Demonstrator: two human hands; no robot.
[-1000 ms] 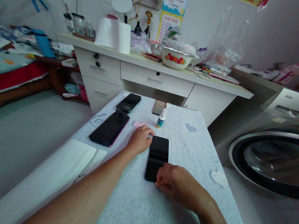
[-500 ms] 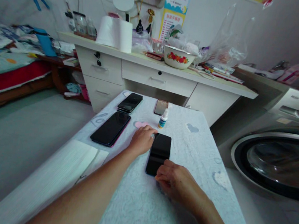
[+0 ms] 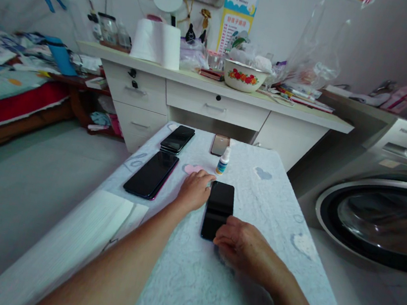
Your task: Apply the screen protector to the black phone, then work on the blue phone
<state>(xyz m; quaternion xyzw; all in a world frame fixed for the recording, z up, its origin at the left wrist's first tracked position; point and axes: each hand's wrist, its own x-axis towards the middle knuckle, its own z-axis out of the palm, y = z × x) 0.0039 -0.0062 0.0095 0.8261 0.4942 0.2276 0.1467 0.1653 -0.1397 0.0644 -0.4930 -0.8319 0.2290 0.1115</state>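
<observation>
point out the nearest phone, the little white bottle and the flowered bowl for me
Nearest phone (image 3: pixel 219 202): head view, on the middle of its dark screen
White bottle (image 3: pixel 222 163): head view, on the middle of its body
Flowered bowl (image 3: pixel 242 79): head view, on its outer wall

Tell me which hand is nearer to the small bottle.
Left. The left hand is just short of the small bottle, by the far left corner of the black phone; the right hand is farther back, at its near right corner.

White desk (image 3: pixel 192 101), floral bowl (image 3: pixel 242 79) and paper roll (image 3: pixel 156 44) on top, washing machine (image 3: pixel 376 147) at right, bed (image 3: pixel 19 104) at left
</observation>
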